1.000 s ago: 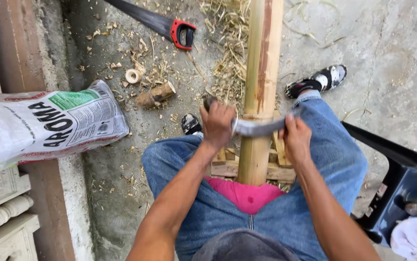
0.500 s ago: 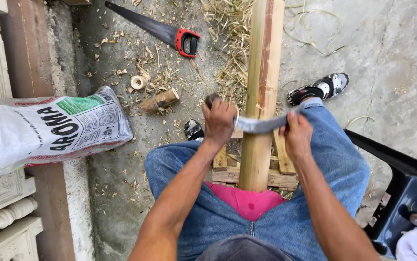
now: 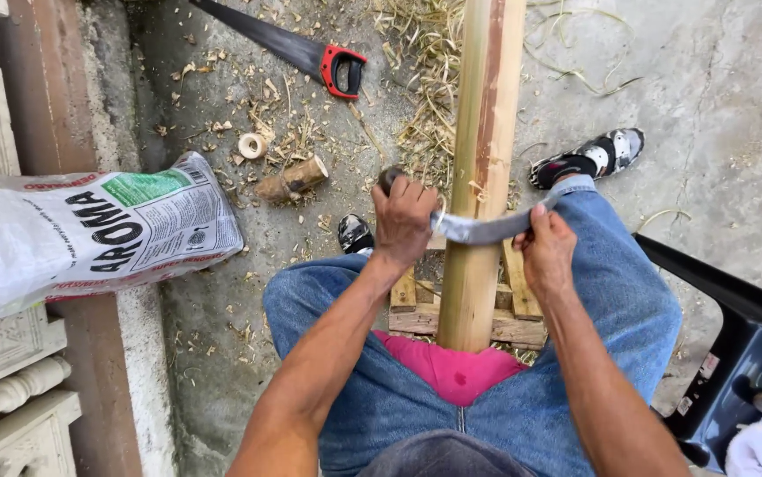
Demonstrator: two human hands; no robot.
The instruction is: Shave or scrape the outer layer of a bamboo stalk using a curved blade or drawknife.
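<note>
Rough concrete underlies smooth bamboo pole [image 3: 480, 177], curved blade [image 3: 487, 230].

Only 1 package in view: a plump plastic sack [image 3: 89, 234], lying on its side at the left, resting on a ledge edge beside the rough concrete floor. Mostly white with a crinkled, glossy skin. Bold black lettering across the face, blocks of fine black print, a green panel near the top and a thin red stripe along the lower edge.
</note>
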